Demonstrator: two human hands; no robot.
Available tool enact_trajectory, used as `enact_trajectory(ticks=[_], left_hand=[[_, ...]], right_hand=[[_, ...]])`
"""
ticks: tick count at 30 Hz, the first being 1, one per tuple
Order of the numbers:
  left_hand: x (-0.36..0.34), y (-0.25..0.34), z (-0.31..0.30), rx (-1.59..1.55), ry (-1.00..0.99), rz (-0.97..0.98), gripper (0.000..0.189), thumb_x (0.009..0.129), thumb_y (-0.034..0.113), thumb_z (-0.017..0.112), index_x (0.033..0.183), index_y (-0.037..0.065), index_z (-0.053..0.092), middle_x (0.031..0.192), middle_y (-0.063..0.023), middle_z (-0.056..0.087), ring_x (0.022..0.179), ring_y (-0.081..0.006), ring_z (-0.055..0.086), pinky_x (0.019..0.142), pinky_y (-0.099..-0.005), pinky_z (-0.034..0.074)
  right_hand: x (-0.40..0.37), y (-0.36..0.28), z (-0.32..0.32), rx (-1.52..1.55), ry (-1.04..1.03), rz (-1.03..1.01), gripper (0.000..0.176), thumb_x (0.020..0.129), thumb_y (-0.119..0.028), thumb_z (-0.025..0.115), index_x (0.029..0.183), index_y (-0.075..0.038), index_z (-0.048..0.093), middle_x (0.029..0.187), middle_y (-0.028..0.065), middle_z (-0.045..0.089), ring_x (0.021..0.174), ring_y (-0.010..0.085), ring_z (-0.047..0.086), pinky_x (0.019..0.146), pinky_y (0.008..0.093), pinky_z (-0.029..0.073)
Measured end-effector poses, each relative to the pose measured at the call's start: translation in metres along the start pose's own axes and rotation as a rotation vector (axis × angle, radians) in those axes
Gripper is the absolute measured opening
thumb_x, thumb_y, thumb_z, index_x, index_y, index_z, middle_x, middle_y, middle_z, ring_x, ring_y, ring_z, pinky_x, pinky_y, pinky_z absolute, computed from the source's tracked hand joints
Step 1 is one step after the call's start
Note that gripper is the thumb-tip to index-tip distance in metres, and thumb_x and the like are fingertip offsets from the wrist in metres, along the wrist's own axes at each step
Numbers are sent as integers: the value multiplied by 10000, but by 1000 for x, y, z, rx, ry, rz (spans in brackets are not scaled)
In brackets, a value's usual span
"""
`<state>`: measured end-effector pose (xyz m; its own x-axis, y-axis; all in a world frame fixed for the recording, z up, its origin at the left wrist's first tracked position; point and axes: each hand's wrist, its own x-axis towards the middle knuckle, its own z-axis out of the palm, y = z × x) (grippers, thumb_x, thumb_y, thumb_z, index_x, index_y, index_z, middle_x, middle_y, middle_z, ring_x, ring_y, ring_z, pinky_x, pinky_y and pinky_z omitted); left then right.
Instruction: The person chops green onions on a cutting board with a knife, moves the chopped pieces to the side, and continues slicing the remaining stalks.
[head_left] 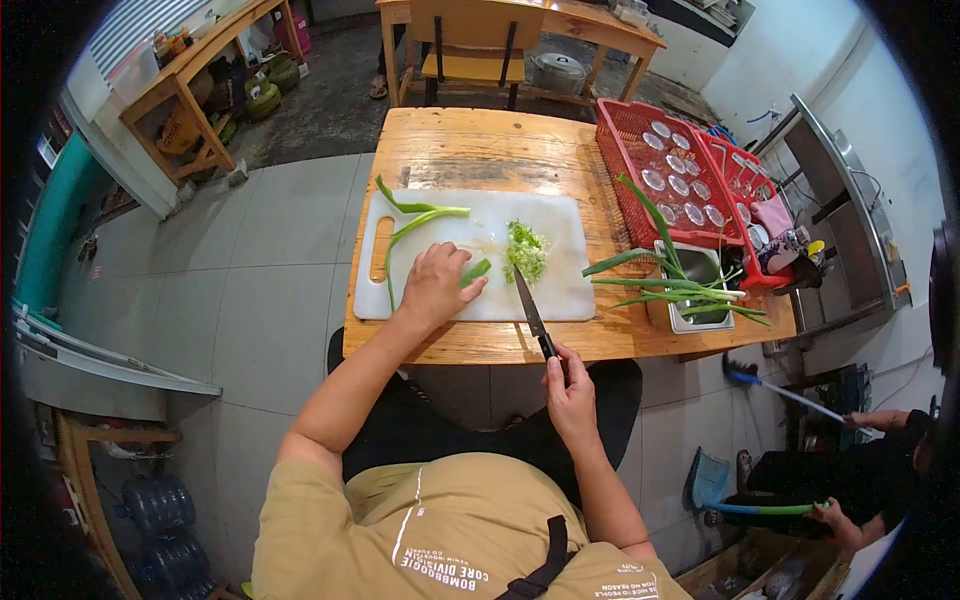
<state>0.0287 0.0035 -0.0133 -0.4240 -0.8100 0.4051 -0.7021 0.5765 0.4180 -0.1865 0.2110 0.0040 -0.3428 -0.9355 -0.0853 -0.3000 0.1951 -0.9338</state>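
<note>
My right hand (571,395) grips the black handle of a kitchen knife (530,305). The blade points away from me, and its tip is at the edge of a heap of chopped spring onion (526,251). On the white cutting board (560,215), my left hand (436,286) is closed on a spring onion, whose cut green end (476,271) sticks out by the thumb. Long green leaves (420,214) lie on the board beyond that hand. To the right, more spring onions (690,290) rest across a metal container (705,262).
Red plastic baskets (625,165) with glasses stand on the right of the wooden table (480,140). At the lower right, another person (880,470) holds a broom (800,395) and a dustpan (711,478). A chair (473,65) stands beyond the table.
</note>
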Motion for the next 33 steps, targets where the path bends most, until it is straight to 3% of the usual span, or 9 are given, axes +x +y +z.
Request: enact_trajectory(ticks=[8,10,17,20,26,28,30,32,33], left_hand=[[8,5,4,5,-69,-26,245,920,247,841,1044,43,784,1068,-118,686,1107,-329,657,1004,-470,526],[7,7,7,-6,-48,-25,216,925,221,830,1041,44,784,1061,-124,685,1101,-335,660,996,-472,532],[6,12,17,-50,-40,-64,118,926,149,781,976,56,729,1055,-122,680,1084,-330,662,971,-476,555],[6,12,15,-67,-40,-66,107,926,135,774,980,57,724,1038,-126,680,1062,-340,671,951,-476,564],[6,16,-5,-164,-1,-47,96,964,82,738,1012,11,696,1013,-156,679,1005,-379,686,897,-484,569],[5,13,-11,-287,-12,-46,120,968,81,732,1036,-7,687,1030,-172,691,999,-382,704,889,-484,577],[7,8,-19,-394,-104,-81,156,1000,109,728,1077,-18,680,1064,-184,713,986,-358,733,915,-448,591],[13,0,-25,-426,-161,-36,180,1038,131,722,1113,-29,684,1040,-153,722,922,-288,743,858,-418,622],[13,-4,-28,-427,-166,-49,180,1038,131,722,1113,-29,684,1040,-153,722,922,-288,743,858,-418,622]], right_hand=[[6,16,3,-4,6,-30,355,1147,-244,617,1418,-18,659,855,83,690,782,141,651,711,322,540],[10,19,5,40,-11,-26,341,1156,-223,622,1428,-18,645,847,-21,624,690,54,538,598,239,438],[29,35,14,148,-19,-48,324,1167,-223,607,1429,-35,633,834,-32,608,655,37,532,562,219,431],[28,24,12,160,-17,16,320,1153,-219,619,1390,-12,677,819,-15,627,732,77,575,656,283,490],[24,19,10,189,-17,16,307,1155,-205,613,1400,-31,679,804,-27,616,702,74,558,636,273,473],[25,30,12,175,-8,-31,312,1156,-197,608,1405,-19,668,851,-9,640,757,70,583,661,254,480],[25,36,12,254,-31,13,328,1159,-191,601,1418,5,645,869,-2,633,776,71,588,667,247,478],[25,33,13,278,-41,6,337,1163,-186,592,1426,22,625,862,-6,616,762,67,579,655,238,469],[25,29,14,246,-40,-25,279,1184,-201,559,1386,-18,619,784,-37,560,586,30,484,497,209,394]])
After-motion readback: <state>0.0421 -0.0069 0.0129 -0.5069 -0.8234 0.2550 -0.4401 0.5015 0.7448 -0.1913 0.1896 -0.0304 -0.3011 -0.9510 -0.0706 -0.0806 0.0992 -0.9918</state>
